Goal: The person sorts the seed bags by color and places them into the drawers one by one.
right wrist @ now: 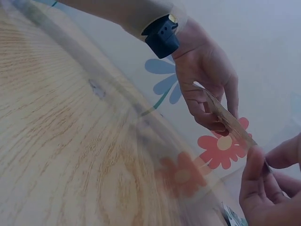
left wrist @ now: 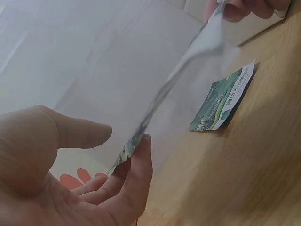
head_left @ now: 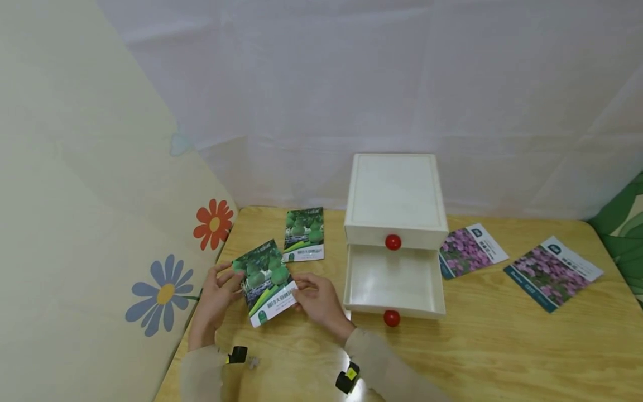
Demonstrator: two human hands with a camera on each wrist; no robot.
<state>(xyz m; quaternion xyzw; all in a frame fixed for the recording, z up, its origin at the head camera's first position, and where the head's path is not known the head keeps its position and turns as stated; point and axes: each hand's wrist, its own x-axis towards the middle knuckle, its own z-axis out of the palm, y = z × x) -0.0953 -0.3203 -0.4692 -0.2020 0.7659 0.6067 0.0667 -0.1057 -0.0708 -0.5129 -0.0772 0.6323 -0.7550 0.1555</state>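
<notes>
Between both hands is a seed packet (head_left: 266,282) with green round fruit on its front, tilted over the table. My right hand (head_left: 318,301) pinches its right edge between thumb and fingers. Under its opposite edge lie the fingers of my left hand (head_left: 216,296); in the left wrist view the thumb (left wrist: 87,134) stands apart from the packet. Seen edge-on there, the held packet bends slightly. A second green seed packet (head_left: 304,234) lies flat just behind, picture side up.
Right of the hands stands a white drawer box (head_left: 397,192) with red knobs; its lower drawer (head_left: 394,279) is pulled out. Two purple-flower seed packets (head_left: 469,251) lie farther right. A flower-printed wall (head_left: 90,184) borders the table's left edge; white cloth (head_left: 321,100) hangs behind.
</notes>
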